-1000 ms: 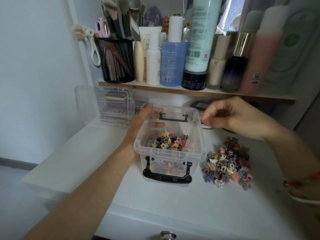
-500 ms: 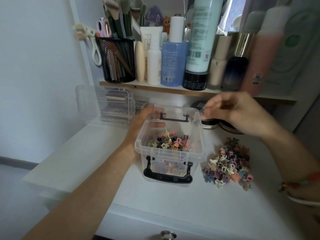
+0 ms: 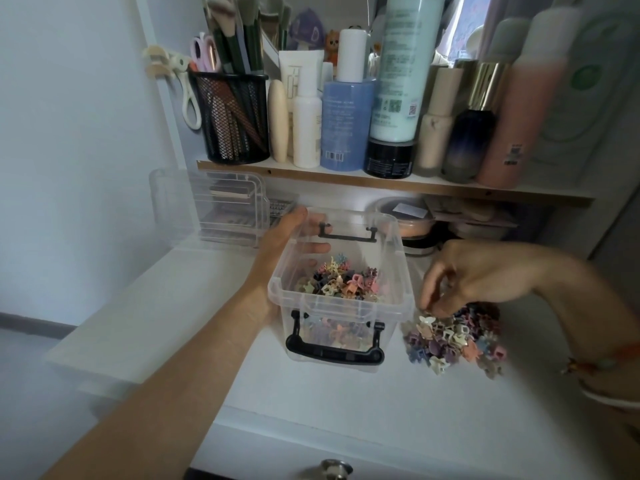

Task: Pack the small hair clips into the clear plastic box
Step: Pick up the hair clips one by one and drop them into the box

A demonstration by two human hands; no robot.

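**White desk, open box, one hand on the box and one at the pile**

White desk point(image 3: 311, 403) runs under a crowded shelf point(image 3: 346, 176), and the clear plastic box point(image 3: 346, 301) stands lidless in the middle of it, with black latch handles point(image 3: 334, 353) hanging on its near and far ends.

The left hand point(image 3: 280, 244) grips the box at its far left corner. The thumb lies along the rim, and the fingers curl round the wall, showing through the plastic. The palm is pressed flat to the left side.

The right hand point(image 3: 485, 275) hangs just right of the box, palm down. Its fingers are curled and bunched, with the tips touching the top of the loose pile of clips point(image 3: 453, 337). Whether a clip is pinched between them cannot be made out. A beaded bracelet point(image 3: 602, 362) sits on that wrist.

Small hair clips point(image 3: 341, 284) cover the floor of the box in a low heap, well below the rim. They are tiny claw shapes in pink, cream, mauve, dusty blue and brown, and more show through the near wall. The pile right of the box has the same colours and lies spread on the desk, close to the box but not touching it.

Behind the box on the left stands another clear container point(image 3: 228, 209). Above the box, the shelf carries a black mesh cup point(image 3: 235, 119) of brushes and a row of bottles point(image 3: 346, 123). A metal drawer knob point(image 3: 334, 469) shows below the box, at the desk's front edge.
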